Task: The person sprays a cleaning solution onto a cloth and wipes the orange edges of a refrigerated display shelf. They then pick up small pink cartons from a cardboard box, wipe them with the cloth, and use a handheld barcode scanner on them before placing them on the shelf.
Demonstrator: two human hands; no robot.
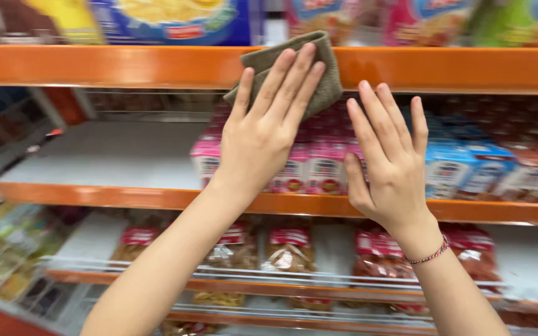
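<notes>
1. Shelving fills the view: 3 orange shelf edges, one above another. Top orange shelf edge (126,65) carries blurred boxes in blue, yellow and pink.
2. Middle shelf (107,155): bare white surface on its left half; pink cartons (319,168) packed in the centre, blue cartons (449,171) to their right, reddish packs further right, blurred.
3. Lower shelf: clear bags with red labels (287,249) behind a wire rail (306,277). Green and yellow packs at far left, out of focus.
4. Left hand (263,134) raised, fingers spread flat, palm pressing a grey-green cloth (325,81) against the top shelf edge. Not a closed grasp: cloth is pinned under the fingers, its folded bulk showing above and right of the fingertips.
5. Right hand (390,168) just beside the left, open, fingers straight and slightly apart, holding nothing; hovers in front of the pink cartons, contact with them cannot be told. Braided bracelet (428,255) on that wrist.
6. Both forearms cross the lower shelves, hiding part of the bags.
</notes>
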